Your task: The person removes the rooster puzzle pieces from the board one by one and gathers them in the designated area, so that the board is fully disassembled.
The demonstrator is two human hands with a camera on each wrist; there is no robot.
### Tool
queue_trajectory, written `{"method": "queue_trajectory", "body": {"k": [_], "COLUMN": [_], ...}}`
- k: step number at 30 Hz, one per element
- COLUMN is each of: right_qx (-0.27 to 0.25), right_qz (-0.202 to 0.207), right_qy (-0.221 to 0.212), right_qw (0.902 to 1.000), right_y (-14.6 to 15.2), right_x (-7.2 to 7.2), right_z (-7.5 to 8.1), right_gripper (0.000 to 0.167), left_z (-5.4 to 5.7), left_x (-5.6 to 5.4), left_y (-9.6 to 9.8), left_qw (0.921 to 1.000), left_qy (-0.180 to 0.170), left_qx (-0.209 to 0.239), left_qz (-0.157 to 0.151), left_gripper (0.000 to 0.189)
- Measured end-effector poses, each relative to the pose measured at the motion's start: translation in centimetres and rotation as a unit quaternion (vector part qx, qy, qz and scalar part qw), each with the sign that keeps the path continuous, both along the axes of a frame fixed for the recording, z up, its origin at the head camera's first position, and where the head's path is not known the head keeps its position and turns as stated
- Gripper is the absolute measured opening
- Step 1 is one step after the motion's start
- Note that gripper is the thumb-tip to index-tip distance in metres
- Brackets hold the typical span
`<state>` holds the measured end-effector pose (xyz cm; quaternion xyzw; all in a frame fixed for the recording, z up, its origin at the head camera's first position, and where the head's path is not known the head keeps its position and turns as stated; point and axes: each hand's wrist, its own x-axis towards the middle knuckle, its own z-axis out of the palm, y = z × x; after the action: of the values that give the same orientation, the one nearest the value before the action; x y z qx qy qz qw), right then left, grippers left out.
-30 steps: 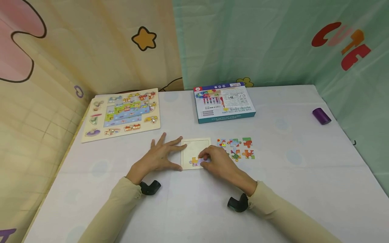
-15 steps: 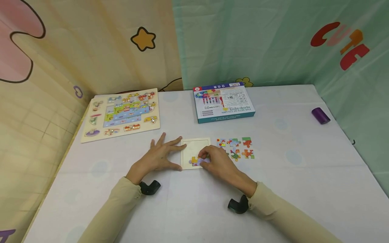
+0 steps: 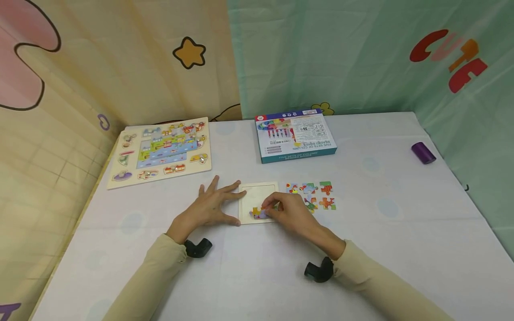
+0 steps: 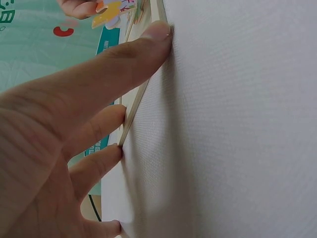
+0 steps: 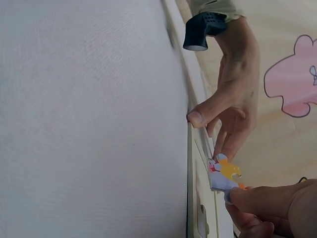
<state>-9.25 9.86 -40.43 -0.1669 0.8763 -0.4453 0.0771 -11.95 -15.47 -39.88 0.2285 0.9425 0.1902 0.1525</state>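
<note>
My right hand [image 3: 290, 213] pinches a purple and yellow jigsaw piece [image 5: 223, 174] between thumb and fingers. In the right wrist view the piece stands tilted, lifted off the pale wooden puzzle tray [image 3: 257, 189]. Spread along the tray's left side is my left hand [image 3: 209, 206], thumb and fingertips touching its edge. The left wrist view shows that thumb [image 4: 158, 32] against the frame. Another piece [image 5: 202, 219] appears to lie low in the tray, mostly hidden from the head view by my right hand. Several loose jigsaw pieces [image 3: 327, 188] lie just right of the tray, one partly covered by the hand.
A large wooden knob puzzle board [image 3: 174, 168] lies at the back left, with picture sheets on it. Behind the tray sits a flat box [image 3: 297, 136] of beaded columns. A purple cylinder [image 3: 423, 153] rests near the right table edge.
The piece in my right hand has tilted up, and the right wrist has shifted slightly to the right. My left hand has stayed in place against the tray.
</note>
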Motion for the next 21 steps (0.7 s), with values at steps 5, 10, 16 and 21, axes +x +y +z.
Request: {"method": "queue_trajectory", "body": {"k": [5, 10, 16, 21], "right_qx": [-0.009, -0.01, 0.009, 0.03], "right_qz": [-0.008, -0.023, -0.042, -0.057], "right_qy": [-0.031, -0.055, -0.043, -0.037], "right_qw": [0.9994, 0.9982, 0.9981, 0.9972], "right_y": [1.0, 2.6, 5.2, 7.7], "right_x": [0.2, 0.7, 1.4, 1.9], "right_z": [0.4, 0.4, 0.3, 0.3], "right_gripper": [0.008, 0.01, 0.01, 0.01], "left_z": [-0.1, -0.2, -0.1, 0.0], "left_x": [0.0, 0.0, 0.0, 0.0], "left_y": [0.0, 0.0, 0.0, 0.1], "left_qw": [1.0, 1.0, 1.0, 1.0], "left_qy": [-0.002, -0.001, -0.003, -0.004], "left_qx": [0.002, 0.003, 0.0, 0.001], "left_qz": [0.001, 0.001, -0.001, 0.001], "left_gripper": [0.084, 0.085, 0.086, 0.086]}}
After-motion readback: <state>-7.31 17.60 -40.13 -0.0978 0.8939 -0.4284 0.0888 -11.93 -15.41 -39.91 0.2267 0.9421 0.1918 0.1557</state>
